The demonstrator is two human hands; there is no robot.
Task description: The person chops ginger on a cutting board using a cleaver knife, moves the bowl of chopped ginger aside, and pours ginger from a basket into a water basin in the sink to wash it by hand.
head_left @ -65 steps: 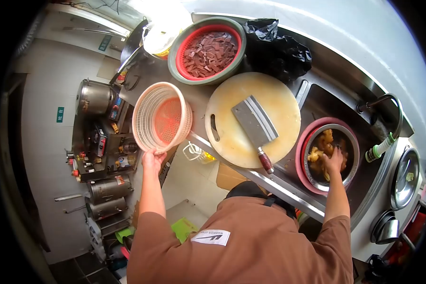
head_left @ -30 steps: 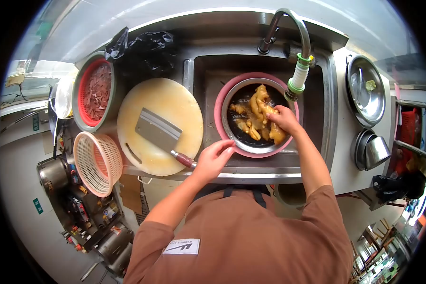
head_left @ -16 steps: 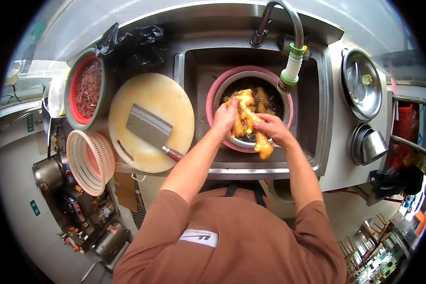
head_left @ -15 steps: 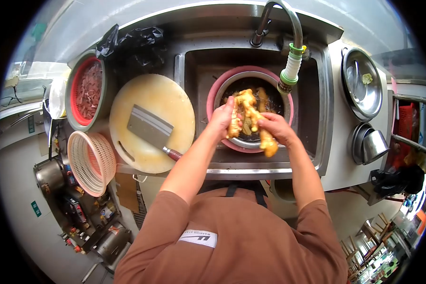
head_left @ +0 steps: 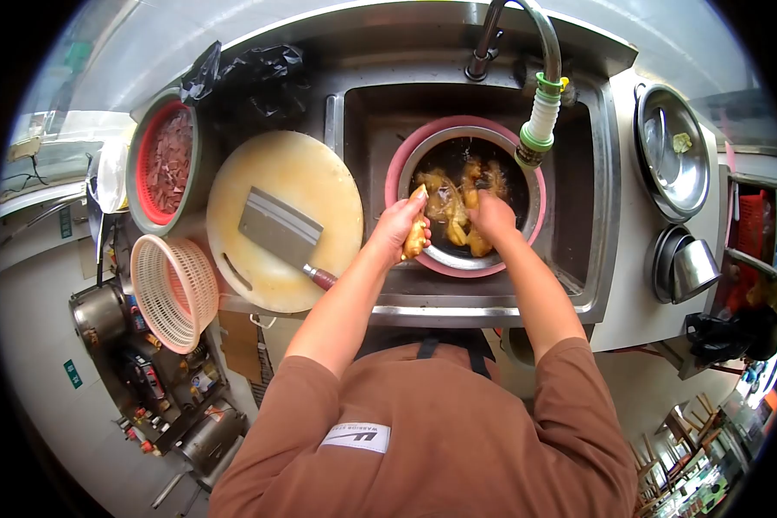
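A metal basin of dark water stands inside a pink basin in the sink. My left hand is closed around a piece of ginger root at the basin's near left rim. A knobbly, branching piece of ginger lies in the water. Beside it, more pieces of ginger show at the surface. My right hand dips into the basin's right side against the ginger. Its fingers are mostly hidden, so their grip is unclear.
Left of the sink, a cleaver lies on a round chopping board. Sliced meat fills a red basket, with a pale plastic basket nearer me. A faucet hose hangs over the basin. Metal bowls stand at right.
The large ginger has gone from between my hands down into the water. My right hand has lowered into the basin, while my left keeps a smaller piece. The view has shifted slightly.
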